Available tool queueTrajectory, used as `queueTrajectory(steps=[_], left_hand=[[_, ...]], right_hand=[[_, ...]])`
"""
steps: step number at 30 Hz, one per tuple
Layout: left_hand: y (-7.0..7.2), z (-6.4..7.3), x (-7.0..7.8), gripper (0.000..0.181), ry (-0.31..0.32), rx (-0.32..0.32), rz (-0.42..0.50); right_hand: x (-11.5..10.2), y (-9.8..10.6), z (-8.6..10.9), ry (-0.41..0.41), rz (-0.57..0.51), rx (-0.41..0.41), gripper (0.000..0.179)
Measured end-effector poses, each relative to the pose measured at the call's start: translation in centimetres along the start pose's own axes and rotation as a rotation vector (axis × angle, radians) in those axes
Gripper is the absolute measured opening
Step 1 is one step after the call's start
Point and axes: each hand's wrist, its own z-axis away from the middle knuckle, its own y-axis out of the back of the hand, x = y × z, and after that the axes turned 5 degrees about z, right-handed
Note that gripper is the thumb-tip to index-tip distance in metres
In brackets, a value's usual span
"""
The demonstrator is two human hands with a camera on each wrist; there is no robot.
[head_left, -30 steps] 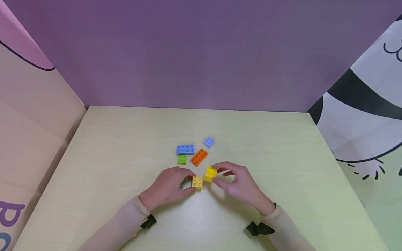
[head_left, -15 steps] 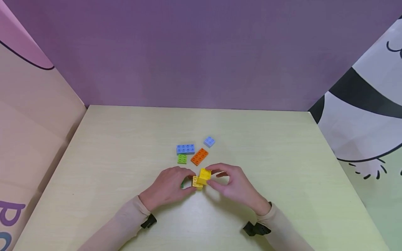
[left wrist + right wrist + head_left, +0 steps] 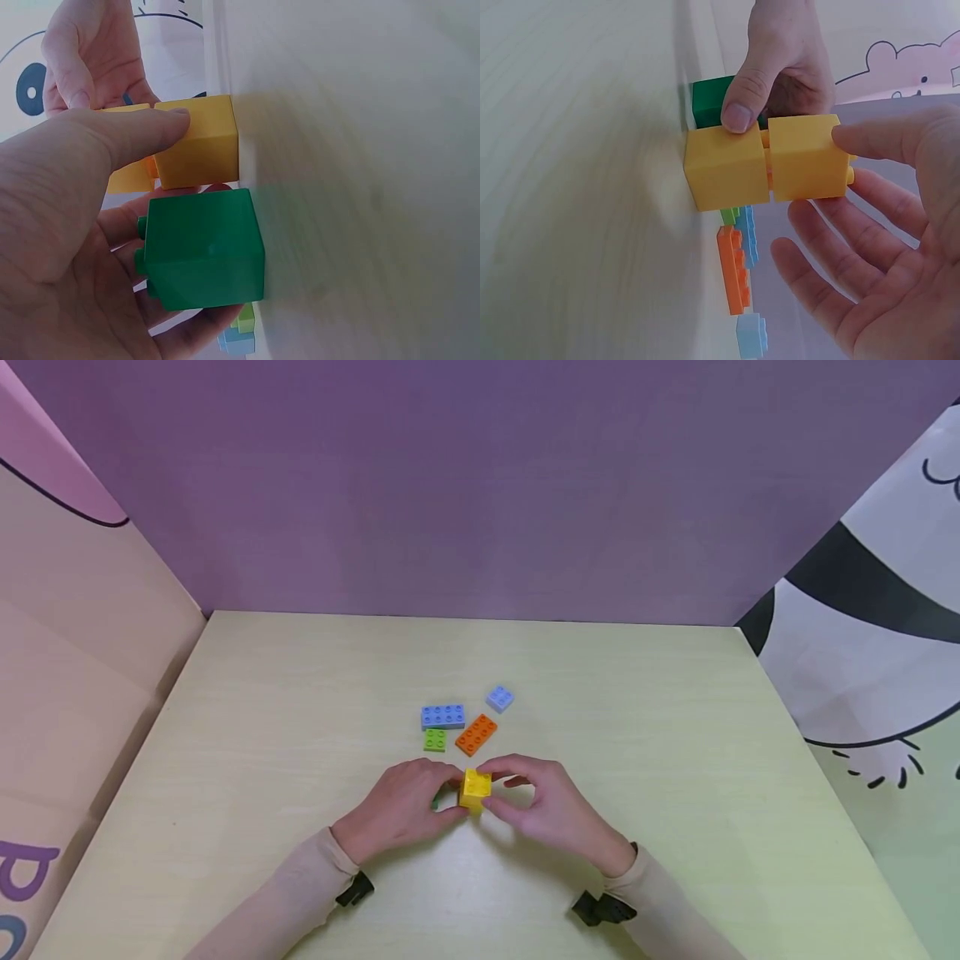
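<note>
My left hand [image 3: 401, 802] pinches a yellow toy building brick [image 3: 726, 171] that stands on the table. A green brick [image 3: 202, 251] sits beside it, within the curve of the same hand. Thumb and fingers of my right hand [image 3: 551, 806] pinch a second yellow brick [image 3: 476, 787]. This one is directly over the lower yellow brick, and a narrow gap with studs shows between them in the right wrist view. From the head view the upper brick hides most of the lower one, while the left hand covers nearly all of the green brick.
Farther back on the table [image 3: 300, 693] lie a long blue brick [image 3: 442, 717], a small light green brick [image 3: 435, 740], an orange brick [image 3: 476, 735] and a small blue brick [image 3: 499, 698]. A purple panel [image 3: 480, 493] rises behind the table's far edge.
My right hand has moved left, bringing its yellow brick from beside the other yellow brick to on top of it. The left hand has stayed in place.
</note>
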Motion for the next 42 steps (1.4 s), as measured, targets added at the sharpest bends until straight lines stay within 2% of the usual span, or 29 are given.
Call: queueTrajectory(steps=[14, 19, 25, 32, 42], left_hand=[[-0.2, -0.2, -0.3, 0.022, -0.033, 0.011, 0.0], [-0.2, -0.3, -0.4, 0.022, -0.041, 0.02, -0.006], [-0.4, -0.1, -0.5, 0.026, -0.02, 0.005, -0.003], [-0.4, -0.1, -0.8, 0.024, -0.035, 0.02, -0.011], [-0.6, -0.3, -0.8, 0.023, -0.023, 0.011, 0.015]], right_hand=[[0.6, -1.0, -0.1, 0.116, 0.108, 0.055, 0.033], [0.6, -1.3, -0.2, 0.115, 0.099, 0.073, 0.033], [0.5, -1.7, -0.2, 0.103, 0.086, 0.068, 0.033], [0.5, -2.5, -0.4, 0.189, 0.194, 0.12, 0.031], [0.5, -2.5, -0.3, 0.129, 0.178, 0.092, 0.032]])
